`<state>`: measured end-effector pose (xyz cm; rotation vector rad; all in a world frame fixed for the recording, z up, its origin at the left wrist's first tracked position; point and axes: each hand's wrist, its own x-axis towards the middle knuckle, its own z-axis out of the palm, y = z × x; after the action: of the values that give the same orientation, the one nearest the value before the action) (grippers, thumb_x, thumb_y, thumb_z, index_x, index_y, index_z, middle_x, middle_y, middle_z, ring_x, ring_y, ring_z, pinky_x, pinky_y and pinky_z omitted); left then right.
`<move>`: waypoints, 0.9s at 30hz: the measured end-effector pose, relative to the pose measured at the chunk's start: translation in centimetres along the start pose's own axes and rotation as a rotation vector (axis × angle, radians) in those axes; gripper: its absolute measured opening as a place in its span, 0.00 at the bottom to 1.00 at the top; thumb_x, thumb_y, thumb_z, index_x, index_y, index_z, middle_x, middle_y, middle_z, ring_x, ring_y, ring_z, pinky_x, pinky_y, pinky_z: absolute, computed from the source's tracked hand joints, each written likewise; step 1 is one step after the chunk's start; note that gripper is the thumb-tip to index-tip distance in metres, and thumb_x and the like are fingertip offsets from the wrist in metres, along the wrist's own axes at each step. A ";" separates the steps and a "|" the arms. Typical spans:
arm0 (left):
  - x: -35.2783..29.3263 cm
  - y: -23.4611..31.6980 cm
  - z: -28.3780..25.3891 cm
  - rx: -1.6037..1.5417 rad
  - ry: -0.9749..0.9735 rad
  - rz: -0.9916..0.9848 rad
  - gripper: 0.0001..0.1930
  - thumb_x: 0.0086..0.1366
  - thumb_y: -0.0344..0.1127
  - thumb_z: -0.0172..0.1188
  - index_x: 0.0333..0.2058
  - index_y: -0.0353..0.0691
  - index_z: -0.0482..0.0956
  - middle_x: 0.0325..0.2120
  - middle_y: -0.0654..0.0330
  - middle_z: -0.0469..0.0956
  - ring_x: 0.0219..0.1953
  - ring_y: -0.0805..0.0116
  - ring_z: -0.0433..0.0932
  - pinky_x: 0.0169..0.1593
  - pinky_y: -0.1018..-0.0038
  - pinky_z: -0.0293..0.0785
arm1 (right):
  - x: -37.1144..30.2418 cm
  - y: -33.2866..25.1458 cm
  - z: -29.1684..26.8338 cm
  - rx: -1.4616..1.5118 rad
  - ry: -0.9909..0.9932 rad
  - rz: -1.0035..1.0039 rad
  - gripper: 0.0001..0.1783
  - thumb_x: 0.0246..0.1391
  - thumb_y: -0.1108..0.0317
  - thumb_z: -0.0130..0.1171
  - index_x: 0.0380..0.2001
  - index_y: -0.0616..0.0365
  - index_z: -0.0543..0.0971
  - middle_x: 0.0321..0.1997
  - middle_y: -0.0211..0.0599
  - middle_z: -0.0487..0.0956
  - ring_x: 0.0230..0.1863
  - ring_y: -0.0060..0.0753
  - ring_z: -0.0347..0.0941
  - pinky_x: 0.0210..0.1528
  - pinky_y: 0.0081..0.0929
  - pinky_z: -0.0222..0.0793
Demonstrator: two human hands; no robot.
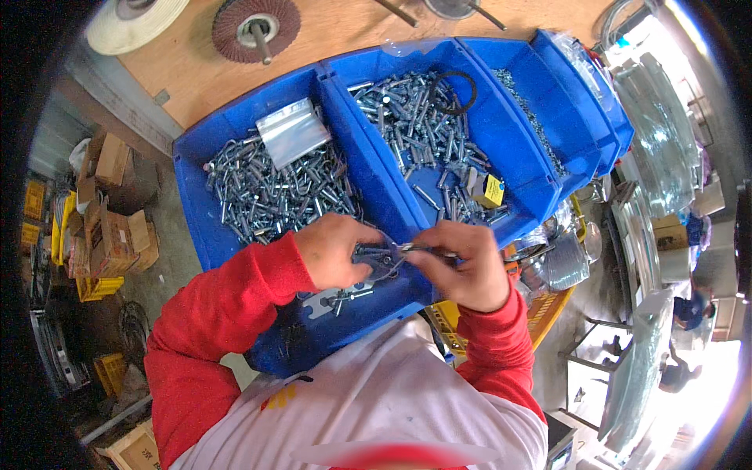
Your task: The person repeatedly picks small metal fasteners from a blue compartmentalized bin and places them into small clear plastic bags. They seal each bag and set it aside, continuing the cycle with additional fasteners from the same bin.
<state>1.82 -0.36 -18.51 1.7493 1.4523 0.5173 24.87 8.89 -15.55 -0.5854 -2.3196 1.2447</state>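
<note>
Above the near part of the blue bins, both hands hold a small clear plastic bag [381, 269] with dark metal pieces in it, apparently bolts. My left hand [332, 249] grips its left side between thumb and fingers. Closed in a pinch, my right hand [472, 262] has the bag's gathered right end at its fingertips. Under the left hand lies a blue bin [193, 205] full of loose bolts [266, 196], a shiny folded metal plate [293, 131] on top. A flat grey metal plate [317, 304] and a few loose bolts show below the left hand.
The second blue bin [513, 168] holds more bolts, a black ring [473, 92] and a small yellow box [492, 191]. Further bins stand to the right. A flap wheel [227, 31] lies on the wooden board behind. Cardboard boxes [110, 239] are at left, yellow crates [548, 313] at right.
</note>
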 end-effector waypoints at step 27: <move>-1.9 -0.1 -1.2 0.369 0.070 0.229 0.11 0.60 0.43 0.69 0.31 0.40 0.87 0.42 0.50 0.85 0.35 0.47 0.85 0.39 0.60 0.82 | -1.8 1.3 2.8 -0.918 0.071 -0.200 0.07 0.45 0.60 0.64 0.28 0.45 0.85 0.66 0.36 0.72 0.73 0.50 0.59 0.72 0.67 0.46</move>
<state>0.38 -1.85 -17.54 2.2262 1.4732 0.4513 24.98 6.72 -18.33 -0.6254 -2.7185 0.0040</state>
